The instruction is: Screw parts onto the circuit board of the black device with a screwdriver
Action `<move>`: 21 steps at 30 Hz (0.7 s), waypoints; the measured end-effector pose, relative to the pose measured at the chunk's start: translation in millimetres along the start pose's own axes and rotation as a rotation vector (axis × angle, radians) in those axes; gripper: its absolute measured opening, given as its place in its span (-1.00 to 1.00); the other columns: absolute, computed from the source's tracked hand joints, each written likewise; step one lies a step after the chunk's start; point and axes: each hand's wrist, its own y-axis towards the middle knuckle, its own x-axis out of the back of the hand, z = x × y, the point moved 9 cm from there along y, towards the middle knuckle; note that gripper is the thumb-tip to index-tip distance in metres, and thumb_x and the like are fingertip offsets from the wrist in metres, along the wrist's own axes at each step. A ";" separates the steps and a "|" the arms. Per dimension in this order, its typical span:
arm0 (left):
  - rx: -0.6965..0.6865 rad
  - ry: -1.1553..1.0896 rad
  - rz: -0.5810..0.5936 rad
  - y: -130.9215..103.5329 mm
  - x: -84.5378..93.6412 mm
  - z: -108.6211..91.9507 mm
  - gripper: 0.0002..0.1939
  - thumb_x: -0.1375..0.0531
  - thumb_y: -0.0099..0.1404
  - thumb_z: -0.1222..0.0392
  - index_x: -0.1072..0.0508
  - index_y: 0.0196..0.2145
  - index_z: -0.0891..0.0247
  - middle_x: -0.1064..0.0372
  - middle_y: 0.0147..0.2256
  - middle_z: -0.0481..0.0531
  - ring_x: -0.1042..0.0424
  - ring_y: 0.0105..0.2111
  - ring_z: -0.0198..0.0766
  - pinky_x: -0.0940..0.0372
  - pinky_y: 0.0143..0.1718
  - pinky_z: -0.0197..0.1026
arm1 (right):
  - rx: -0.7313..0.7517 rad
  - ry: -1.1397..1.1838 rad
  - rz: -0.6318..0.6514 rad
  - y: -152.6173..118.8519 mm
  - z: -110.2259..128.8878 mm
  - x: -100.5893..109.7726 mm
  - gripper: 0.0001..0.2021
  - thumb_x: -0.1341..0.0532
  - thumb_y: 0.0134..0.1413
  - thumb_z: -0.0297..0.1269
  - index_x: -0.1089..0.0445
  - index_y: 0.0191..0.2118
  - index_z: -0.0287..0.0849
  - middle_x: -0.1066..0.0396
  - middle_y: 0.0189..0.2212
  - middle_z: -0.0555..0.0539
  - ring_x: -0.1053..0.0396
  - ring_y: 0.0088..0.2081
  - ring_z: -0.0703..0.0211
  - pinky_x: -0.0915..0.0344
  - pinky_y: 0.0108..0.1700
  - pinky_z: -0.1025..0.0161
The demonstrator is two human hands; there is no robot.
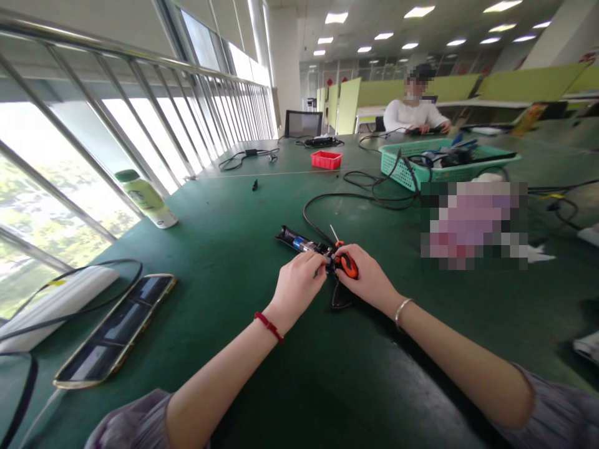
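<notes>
A black device with an opened body and a blue-and-silver part inside [302, 242] lies on the green table [224, 249], its black handle pointing toward me. My left hand [299, 284] is closed on the device near its middle, its fingertips bent round small parts that I cannot make out. My right hand [367, 277] is closed round an orange and black screwdriver [347, 265], right beside the device. A thin metal shaft points up and away from the orange handle. Both hands nearly touch each other. A black cable runs from behind the device to the back right.
A phone [116, 330] and a white power strip [60, 305] lie left, with a bottle [147, 199] beyond. Farther back are a red tray [326, 160], a teal basket [397, 165] of tools and cables, and a seated person [414, 115]. A blurred pink item is right.
</notes>
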 end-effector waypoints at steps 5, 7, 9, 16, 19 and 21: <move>-0.005 -0.025 -0.042 1.3 -3.5 0.6 -0.86 -0.09 0.18 0.40 -0.40 -0.35 0.25 -0.42 -0.32 -0.01 -0.40 -0.30 -0.28 -0.30 -0.29 -0.26 | -0.003 -0.002 -0.003 0.1 0.3 0.9 -0.77 -0.15 -0.07 -0.41 -0.21 -0.21 -0.11 -0.30 -0.26 -0.07 -0.30 -0.19 0.08 -0.26 -0.11 0.12; -0.015 -0.022 -0.050 0.7 -3.9 0.7 -0.86 -0.09 0.18 0.41 -0.40 -0.35 0.25 -0.42 -0.31 -0.01 -0.40 -0.29 -0.28 -0.30 -0.29 -0.26 | -0.001 -0.001 -0.004 0.3 0.5 1.0 -0.77 -0.15 -0.07 -0.42 -0.21 -0.21 -0.11 -0.30 -0.25 -0.07 -0.30 -0.19 0.08 -0.26 -0.10 0.12; -0.020 -0.017 -0.051 0.4 -4.7 0.9 -0.86 -0.09 0.18 0.41 -0.40 -0.35 0.24 -0.42 -0.31 -0.01 -0.39 -0.29 -0.29 -0.31 -0.28 -0.26 | 0.000 0.000 -0.005 0.5 0.6 0.8 -0.77 -0.15 -0.07 -0.42 -0.21 -0.21 -0.11 -0.30 -0.26 -0.07 -0.29 -0.19 0.09 -0.26 -0.10 0.12; -0.079 0.090 -0.018 0.4 -11.3 -3.0 -0.87 -0.06 0.23 0.39 -0.38 -0.33 0.26 -0.39 -0.31 0.00 -0.38 -0.27 -0.29 -0.31 -0.34 -0.29 | 0.003 -0.001 -0.006 0.5 0.0 0.0 -0.76 -0.14 -0.07 -0.43 -0.21 -0.21 -0.12 -0.30 -0.27 -0.07 -0.29 -0.20 0.09 -0.26 -0.12 0.13; -0.148 0.167 0.006 -0.2 -14.6 -7.0 -0.87 -0.04 0.25 0.38 -0.37 -0.30 0.27 -0.37 -0.29 0.02 -0.36 -0.25 -0.27 -0.32 -0.36 -0.29 | 0.004 -0.001 -0.008 0.5 0.2 0.3 -0.76 -0.15 -0.08 -0.43 -0.21 -0.21 -0.12 -0.30 -0.26 -0.07 -0.29 -0.20 0.08 -0.26 -0.11 0.13; -0.193 0.228 0.022 -1.0 -17.3 -10.2 -0.87 -0.04 0.27 0.38 -0.36 -0.30 0.29 -0.36 -0.30 0.04 -0.35 -0.26 -0.25 -0.32 -0.38 -0.28 | 0.004 0.000 -0.008 0.3 0.5 0.5 -0.76 -0.15 -0.08 -0.43 -0.21 -0.21 -0.12 -0.30 -0.26 -0.07 -0.29 -0.20 0.09 -0.26 -0.11 0.12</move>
